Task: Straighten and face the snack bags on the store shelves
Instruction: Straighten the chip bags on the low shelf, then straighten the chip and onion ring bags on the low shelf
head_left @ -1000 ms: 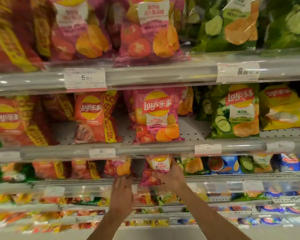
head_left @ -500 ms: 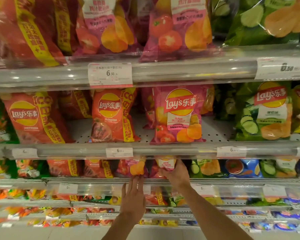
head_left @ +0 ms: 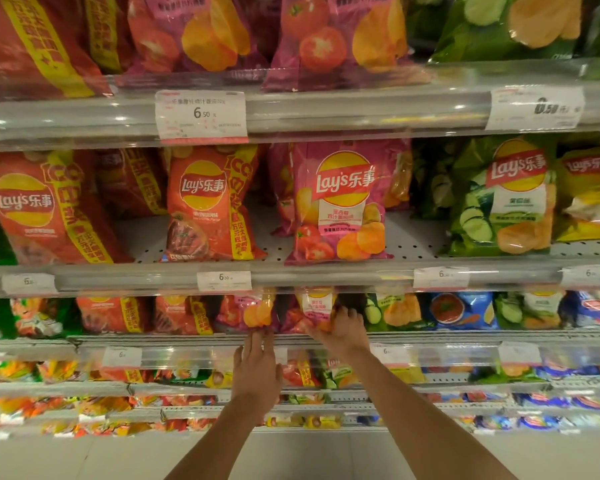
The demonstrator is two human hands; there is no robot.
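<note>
Rows of chip bags fill the store shelves. On the third shelf down stand two pink tomato-flavour bags side by side: the left pink bag (head_left: 248, 311) and the right pink bag (head_left: 312, 308). My right hand (head_left: 340, 329) grips the lower right part of the right pink bag, fingers curled round its edge. My left hand (head_left: 257, 370) reaches up with straight fingers, its fingertips touching the bottom of the left pink bag at the shelf rail.
Above, a pink bag (head_left: 340, 202) and an orange bag (head_left: 208, 202) stand upright, with green cucumber bags (head_left: 503, 199) to the right. Clear rails with price tags (head_left: 224, 280) front each shelf. Blue bags (head_left: 459, 310) and lower shelves of small packs lie around my arms.
The view has shifted left and closer to the shelves. My left hand has risen to the left pink bag's bottom. My right hand keeps its hold on the right pink bag, set a little further back.
</note>
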